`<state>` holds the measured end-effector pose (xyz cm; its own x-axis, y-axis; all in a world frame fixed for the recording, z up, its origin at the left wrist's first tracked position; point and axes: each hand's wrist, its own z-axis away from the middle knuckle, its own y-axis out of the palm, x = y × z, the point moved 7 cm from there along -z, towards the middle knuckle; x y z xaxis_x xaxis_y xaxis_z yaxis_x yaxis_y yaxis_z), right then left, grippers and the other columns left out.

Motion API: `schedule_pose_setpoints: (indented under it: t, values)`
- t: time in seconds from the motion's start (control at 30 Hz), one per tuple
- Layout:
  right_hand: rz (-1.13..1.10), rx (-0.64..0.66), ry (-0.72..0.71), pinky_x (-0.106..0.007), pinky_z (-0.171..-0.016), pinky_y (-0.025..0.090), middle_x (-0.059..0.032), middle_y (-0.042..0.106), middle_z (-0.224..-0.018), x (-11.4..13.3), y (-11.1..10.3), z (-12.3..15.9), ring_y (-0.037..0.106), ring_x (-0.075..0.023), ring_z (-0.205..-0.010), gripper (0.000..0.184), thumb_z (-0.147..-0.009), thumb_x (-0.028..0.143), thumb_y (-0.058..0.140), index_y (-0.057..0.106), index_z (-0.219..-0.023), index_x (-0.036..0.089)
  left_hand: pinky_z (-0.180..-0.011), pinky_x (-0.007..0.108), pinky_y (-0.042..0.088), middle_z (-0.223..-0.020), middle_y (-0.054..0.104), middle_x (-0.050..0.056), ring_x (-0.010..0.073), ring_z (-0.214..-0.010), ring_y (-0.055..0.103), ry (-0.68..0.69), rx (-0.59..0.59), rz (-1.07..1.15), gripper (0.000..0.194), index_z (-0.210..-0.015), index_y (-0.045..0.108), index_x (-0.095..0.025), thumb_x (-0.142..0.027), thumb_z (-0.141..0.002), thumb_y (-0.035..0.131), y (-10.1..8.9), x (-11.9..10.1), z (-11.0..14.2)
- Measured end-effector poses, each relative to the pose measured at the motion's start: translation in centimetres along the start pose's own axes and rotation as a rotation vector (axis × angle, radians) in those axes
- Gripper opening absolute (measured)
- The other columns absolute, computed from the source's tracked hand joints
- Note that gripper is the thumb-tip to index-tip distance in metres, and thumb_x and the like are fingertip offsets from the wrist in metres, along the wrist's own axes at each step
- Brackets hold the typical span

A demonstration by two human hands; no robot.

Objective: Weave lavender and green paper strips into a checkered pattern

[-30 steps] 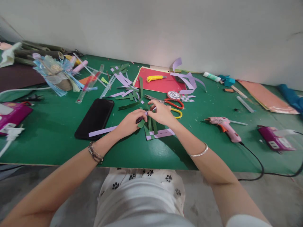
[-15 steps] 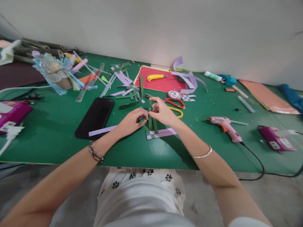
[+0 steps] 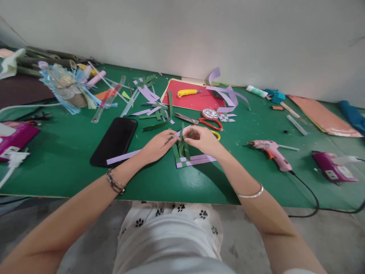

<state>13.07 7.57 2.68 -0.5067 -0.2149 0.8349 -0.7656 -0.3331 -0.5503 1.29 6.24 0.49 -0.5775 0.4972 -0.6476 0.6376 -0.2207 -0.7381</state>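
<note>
Paper weave [image 3: 196, 160] on table [image 3: 185, 186], between both hands, purple edge on body side of fingertips. Right hand [image 3: 203, 141]: pinching green strips [image 3: 186, 151]. Left hand [image 3: 158, 146]: fingertips at strips; cannot tell if gripping.

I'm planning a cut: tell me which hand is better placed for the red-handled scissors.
Likely the right hand: though at the green strips, it is nearer the red-handled scissors; the left hand lies farther off.

A pink glue gun [image 3: 265, 145] is resting at the right of the frame, near a purple power block [image 3: 323, 161]. A black phone [image 3: 114, 139] is lying left of centre; bamboo tubes [image 3: 51, 62] are lying upper left.
</note>
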Motion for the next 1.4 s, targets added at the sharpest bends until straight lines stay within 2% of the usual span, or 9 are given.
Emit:
schedule_pose_setpoints:
  t: [0.23,0.43,0.53,0.73,0.87,1.0,1.13,1.27,1.4]
  values:
    - [-0.025,-0.007,0.025,-0.026,-0.061,0.041,0.0022,0.056,-0.067,-0.6,-0.1,0.8,0.049,-0.0084,-0.058,0.004,-0.067,0.017,0.054,0.055,-0.07,0.016,-0.099,0.039,0.033,-0.121,0.047,0.01,0.0223,-0.114,0.042,-0.005,0.026,-0.09,0.042,-0.115,0.055,-0.016,-0.033,-0.092,0.023,0.2,0.7,-0.1]
    - [-0.064,-0.003,0.002,-0.029,-0.068,0.045,0.0023,0.054,-0.064,-0.6,0.1,0.8,0.054,-0.0108,-0.063,0.004,-0.067,0.018,0.054,0.053,-0.064,0.017,-0.093,0.044,0.035,-0.11,0.045,0.011,0.0235,-0.099,0.044,0.068,-0.018,-0.246,0.041,-0.117,0.055,-0.017,-0.034,-0.091,0.029,-0.2,0.2,-0.2]
    - [-0.046,-0.022,-0.044,-0.029,-0.07,0.045,0.0011,0.056,-0.069,-0.5,0.0,0.9,0.054,-0.0102,-0.065,0.002,-0.067,0.017,0.054,0.054,-0.065,0.016,-0.087,0.04,0.039,-0.095,0.048,0.009,0.0231,-0.093,0.046,0.087,-0.056,-0.257,0.035,-0.11,0.058,-0.016,-0.032,-0.088,0.037,-0.7,0.0,-0.3]
    - [0.043,-0.073,-0.122,-0.026,-0.065,0.044,0.0016,0.052,-0.071,-0.1,-0.2,1.6,0.05,-0.0088,-0.063,0.003,-0.069,0.017,0.056,0.055,-0.066,0.017,-0.068,0.027,0.044,-0.085,0.052,0.003,0.0133,-0.066,0.05,0.097,-0.037,-0.112,0.025,-0.102,0.059,-0.017,-0.029,-0.085,0.044,-0.8,-0.3,-0.2]
    - [0.117,-0.102,-0.235,-0.025,-0.063,0.043,0.0005,0.054,-0.073,1.2,-0.1,2.5,0.05,-0.0104,-0.066,0.004,-0.072,0.017,0.057,0.057,-0.069,0.018,-0.065,0.025,0.042,-0.079,0.052,0.002,0.0133,-0.064,0.05,0.142,-0.073,-0.087,0.025,-0.098,0.057,-0.015,-0.033,-0.084,0.047,-1.1,-1.4,0.2]
    - [0.226,-0.098,-0.292,-0.025,-0.062,0.042,-0.0014,0.056,-0.076,2.1,0.2,3.3,0.051,-0.0117,-0.067,0.008,-0.077,0.02,0.055,0.06,-0.07,0.018,-0.061,0.024,0.042,-0.083,0.053,0.004,0.013,-0.064,0.051,0.21,-0.032,-0.06,0.036,-0.101,0.053,-0.014,-0.043,-0.08,0.053,-0.6,-2.9,0.8]
    - [0.331,-0.092,-0.356,-0.026,-0.063,0.042,-0.0026,0.056,-0.076,2.2,0.7,3.8,0.052,-0.0128,-0.07,0.012,-0.079,0.02,0.052,0.061,-0.071,0.019,-0.056,0.022,0.041,-0.075,0.055,0.002,0.0129,-0.062,0.052,0.23,-0.036,-0.152,0.034,-0.092,0.054,-0.016,-0.048,-0.084,0.045,-0.1,-3.7,1.2]
    - [0.413,-0.024,-0.443,-0.027,-0.065,0.043,-0.0049,0.058,-0.079,2.2,1.7,4.2,0.053,-0.0143,-0.072,0.016,-0.081,0.018,0.049,0.061,-0.07,0.018,-0.053,0.023,0.039,-0.065,0.057,0.002,0.0133,-0.059,0.055,0.264,-0.165,-0.326,0.042,-0.077,0.054,-0.016,-0.044,-0.093,0.027,0.0,-4.4,1.8]
    - [0.366,0.027,-0.44,-0.026,-0.066,0.044,-0.0045,0.059,-0.081,2.3,1.0,4.1,0.054,-0.0133,-0.073,0.014,-0.082,0.021,0.05,0.062,-0.077,0.018,-0.058,0.023,0.043,-0.075,0.065,0.004,0.0135,-0.066,0.061,0.359,-0.258,-0.372,0.041,-0.082,0.055,-0.014,-0.036,-0.096,0.024,-0.1,-5.2,2.5]
